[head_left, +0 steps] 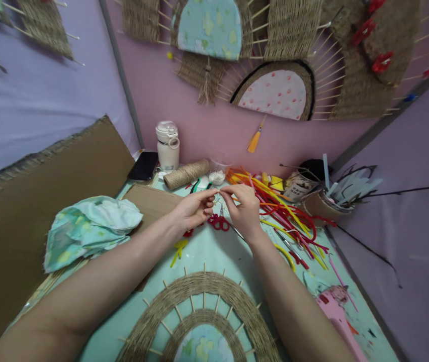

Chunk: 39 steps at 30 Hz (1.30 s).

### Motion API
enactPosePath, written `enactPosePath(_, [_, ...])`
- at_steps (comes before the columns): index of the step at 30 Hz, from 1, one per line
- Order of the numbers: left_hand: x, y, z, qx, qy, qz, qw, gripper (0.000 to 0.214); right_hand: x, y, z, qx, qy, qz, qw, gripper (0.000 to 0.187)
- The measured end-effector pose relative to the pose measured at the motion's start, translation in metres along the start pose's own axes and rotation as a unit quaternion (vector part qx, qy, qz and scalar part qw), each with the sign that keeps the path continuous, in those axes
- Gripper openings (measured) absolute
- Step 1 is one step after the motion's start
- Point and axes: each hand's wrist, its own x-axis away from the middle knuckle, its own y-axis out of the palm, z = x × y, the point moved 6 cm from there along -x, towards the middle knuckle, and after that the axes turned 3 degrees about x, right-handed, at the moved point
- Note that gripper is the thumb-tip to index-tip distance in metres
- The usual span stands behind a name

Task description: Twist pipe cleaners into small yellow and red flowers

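Observation:
My left hand (pixel 195 207) and my right hand (pixel 242 207) meet fingertip to fingertip above the table, both pinched on a small pale object I cannot make out. Under them lie red-handled scissors (pixel 219 222) and a yellow pipe cleaner piece (pixel 178 250). Just beyond the fingertips sits a small clear cup of white beads (pixel 217 176). A half-round woven rope piece with wooden spokes (pixel 202 317) lies near me, between my forearms.
A heap of red, yellow and orange pipe cleaners (pixel 282 206) spreads at right. A jute twine spool (pixel 186 173), white bottle (pixel 168 146) and black phone (pixel 143 165) stand at the back. Crumpled patterned cloth (pixel 88 229) and cardboard (pixel 48 191) lie left. A pink glue gun (pixel 337 306) lies near right.

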Motion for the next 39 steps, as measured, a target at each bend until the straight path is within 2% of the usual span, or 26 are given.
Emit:
enactPosePath(3, [-0.001,-0.004,0.011,-0.121,0.082,0.009,0.989,0.021,-0.002,-0.001,0.011,-0.085,0.098,-0.005,0.991,0.020])
enactPosePath(5, [-0.001,-0.005,0.017,-0.225,0.132,0.015,0.965,0.026,-0.003,0.000,0.015,-0.119,0.133,-0.014,0.984,0.020])
enactPosePath(9, [0.002,-0.002,0.025,-0.362,0.194,0.021,0.911,0.025,-0.004,0.002,0.013,-0.149,0.134,-0.032,0.979,0.019])
enactPosePath(13, [0.007,0.002,0.031,-0.395,0.243,0.031,0.885,0.021,-0.005,0.003,0.014,-0.149,0.135,-0.043,0.979,0.019])
enactPosePath(15, [0.007,0.001,0.032,-0.389,0.242,0.035,0.888,0.019,-0.005,0.004,0.016,-0.149,0.134,-0.056,0.978,0.022])
enactPosePath(18, [0.003,-0.005,0.029,-0.332,0.199,0.044,0.921,0.017,-0.005,0.004,0.012,-0.134,0.091,-0.072,0.984,0.030])
enactPosePath(21, [0.000,-0.009,0.023,-0.253,0.129,0.039,0.958,0.016,-0.005,0.002,0.003,-0.058,0.014,-0.087,0.994,0.040])
enactPosePath(24, [0.000,-0.008,0.018,-0.218,0.081,0.023,0.972,0.013,-0.004,0.002,-0.001,0.014,-0.027,-0.095,0.995,0.033])
enactPosePath(29, [0.003,-0.004,0.019,-0.241,0.071,0.013,0.968,0.012,-0.004,0.003,0.002,0.030,-0.024,-0.099,0.994,0.018])
enactPosePath(32, [0.004,-0.003,0.022,-0.274,0.077,0.015,0.959,0.012,-0.005,0.004,0.004,0.026,-0.019,-0.106,0.994,0.017])
enactPosePath(39, [-0.003,-0.010,0.025,-0.378,0.121,0.000,0.918,0.017,-0.004,0.003,0.000,0.037,-0.022,-0.111,0.993,0.018])
